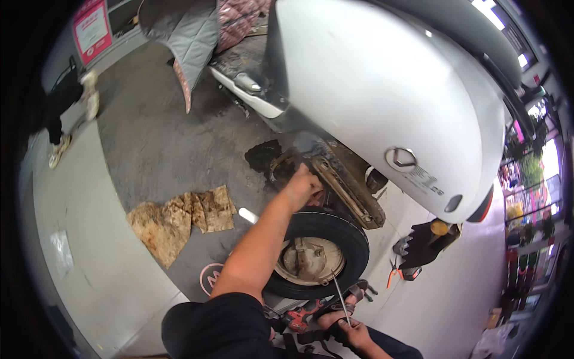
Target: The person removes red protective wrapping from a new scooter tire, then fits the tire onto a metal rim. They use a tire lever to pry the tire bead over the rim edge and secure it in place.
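Observation:
My left hand point(304, 189) reaches over the top of a wheel with a black tyre point(357, 239), in among dirty metal parts under a white scooter point(371, 84). Its fingers are curled in, and what they grip is hidden. Next to them runs a grimy brown swingarm point(347, 191). Down by the wheel's lower right, my right hand point(357, 335) is closed around a slim metal rod point(341, 297). The rod points up, and its tip meets the wheel's rim or lies just in front of it. A dusty hub point(305, 260) fills the wheel's middle.
Beneath the wheel lies a red and black power tool point(302, 316). Orange-handled pliers point(392, 274) and a dark glove point(421, 246) are on the floor at right. Stained cardboard point(179, 221) lies left. At far left, another person's shoes point(89, 96) show.

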Available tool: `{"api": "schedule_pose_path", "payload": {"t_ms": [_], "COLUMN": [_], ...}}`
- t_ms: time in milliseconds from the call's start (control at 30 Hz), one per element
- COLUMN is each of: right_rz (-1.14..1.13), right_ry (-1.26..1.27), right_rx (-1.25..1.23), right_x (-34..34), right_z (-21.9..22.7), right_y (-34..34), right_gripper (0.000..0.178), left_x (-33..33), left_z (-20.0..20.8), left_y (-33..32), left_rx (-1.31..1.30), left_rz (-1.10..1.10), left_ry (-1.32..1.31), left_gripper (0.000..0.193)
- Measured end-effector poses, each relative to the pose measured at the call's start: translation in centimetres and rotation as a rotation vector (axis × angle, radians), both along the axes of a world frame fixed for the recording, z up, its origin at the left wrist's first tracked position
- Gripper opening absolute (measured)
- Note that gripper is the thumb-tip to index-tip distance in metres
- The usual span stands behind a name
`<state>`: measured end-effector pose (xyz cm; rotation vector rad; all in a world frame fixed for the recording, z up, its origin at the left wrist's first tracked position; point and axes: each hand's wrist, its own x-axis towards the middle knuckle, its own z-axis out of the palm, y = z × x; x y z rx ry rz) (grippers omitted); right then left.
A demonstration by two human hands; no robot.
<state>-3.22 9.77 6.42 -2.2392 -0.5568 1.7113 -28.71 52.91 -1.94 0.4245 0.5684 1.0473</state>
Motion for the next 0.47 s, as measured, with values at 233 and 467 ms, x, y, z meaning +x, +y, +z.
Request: {"api": "schedule_pose_path", "payload": {"t_ms": [233, 467], "right_rz": [-0.068, 0.082], "right_ry": [-0.004, 0.026], "right_rx": [0.064, 0.276], "right_x": [0.6, 1.8], "right_z": [-3.1, -4.5], "right_y": [-4.9, -8.1], "right_gripper": [0.027, 0.026], "left_x": [0.3, -3.9], "left_z": [2.5, -1.9], "left_y": [-1.7, 0.0], "left_rx": [-0.07, 0.19], "left_rz": [0.216, -0.09], "left_ry": [0.16, 0.613], "left_gripper": [0.048, 0.094]}}
